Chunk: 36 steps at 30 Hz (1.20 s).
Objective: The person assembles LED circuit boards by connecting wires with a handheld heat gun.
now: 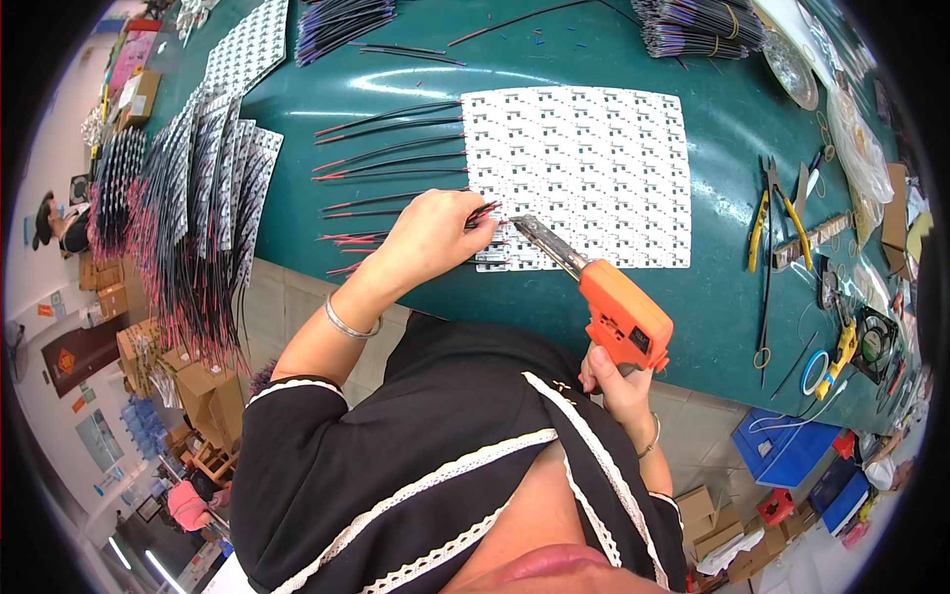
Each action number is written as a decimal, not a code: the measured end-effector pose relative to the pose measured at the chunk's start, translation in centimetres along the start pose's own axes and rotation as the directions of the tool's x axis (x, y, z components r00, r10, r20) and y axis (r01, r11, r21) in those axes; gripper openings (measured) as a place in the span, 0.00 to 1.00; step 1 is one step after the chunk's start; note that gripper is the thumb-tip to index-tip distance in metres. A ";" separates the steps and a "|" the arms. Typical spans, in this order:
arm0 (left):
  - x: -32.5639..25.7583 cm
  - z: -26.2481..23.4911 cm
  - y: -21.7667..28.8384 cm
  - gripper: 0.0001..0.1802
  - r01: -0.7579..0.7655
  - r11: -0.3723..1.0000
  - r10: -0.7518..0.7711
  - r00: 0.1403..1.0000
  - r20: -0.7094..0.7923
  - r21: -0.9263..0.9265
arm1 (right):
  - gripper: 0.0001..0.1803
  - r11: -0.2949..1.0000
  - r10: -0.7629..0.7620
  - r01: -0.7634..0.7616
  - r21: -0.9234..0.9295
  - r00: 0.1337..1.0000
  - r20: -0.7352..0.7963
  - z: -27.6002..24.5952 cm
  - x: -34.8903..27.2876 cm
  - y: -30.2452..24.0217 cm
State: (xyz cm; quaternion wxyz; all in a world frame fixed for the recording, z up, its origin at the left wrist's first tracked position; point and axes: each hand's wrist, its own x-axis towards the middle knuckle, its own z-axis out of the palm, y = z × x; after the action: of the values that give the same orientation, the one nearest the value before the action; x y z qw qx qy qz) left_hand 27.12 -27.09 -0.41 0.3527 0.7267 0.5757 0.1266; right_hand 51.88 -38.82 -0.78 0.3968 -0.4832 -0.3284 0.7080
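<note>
At a green worktable (752, 327), I bend over a white panel of small circuit boards (576, 178), which lies flat in front of me with its rows of parts facing up. My left hand (427, 241) reaches across the panel's left edge, thumb and fingers pinched together on a few thin wires (483, 214); how many, I cannot tell. My right hand (618, 384) is wrapped around the handle of an orange soldering gun (623, 315), its metal tip (521, 224) slanting in just beside my left fingertips. Whether the tip touches the board or stops short of it, I cannot tell from here.

Black leads with red ends (435, 106) fan out leftward from the panel's edge, above and below my hand. By my reading, the step in hand is soldering wires to the boards along this left side, with the lower part of the edge being worked. The next move calls for a still pinch, the wire ends kept on their spot, and the hot tip brought close without grazing a fingertip.

To my left, a stack of wired panels (223, 173) trails its leads over the table's edge; at the far side lies a bundle of loose wires (341, 25).
</note>
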 end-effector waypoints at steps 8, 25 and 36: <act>0.3 -0.2 0.3 0.10 0.020 0.999 -0.020 1.000 0.014 0.028 | 0.16 1.000 0.017 -0.017 -0.006 1.000 0.001 0.0 0.3 0.0; 1.8 -1.4 0.3 0.12 -0.026 0.999 0.029 0.984 0.174 -0.022 | 0.12 0.998 0.039 -0.039 0.042 0.999 -0.001 -0.2 0.1 0.0; 1.5 -0.9 0.6 0.10 -0.031 0.991 0.014 0.991 0.133 0.127 | 0.16 1.000 -0.005 0.005 0.008 1.000 -0.019 0.2 0.0 -0.5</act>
State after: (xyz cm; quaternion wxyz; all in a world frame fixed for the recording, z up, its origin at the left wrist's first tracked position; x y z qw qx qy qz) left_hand 27.50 -25.40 0.22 0.3411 0.7611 0.5499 0.0450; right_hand 51.76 -38.56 -0.27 0.4035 -0.4875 -0.3230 0.7037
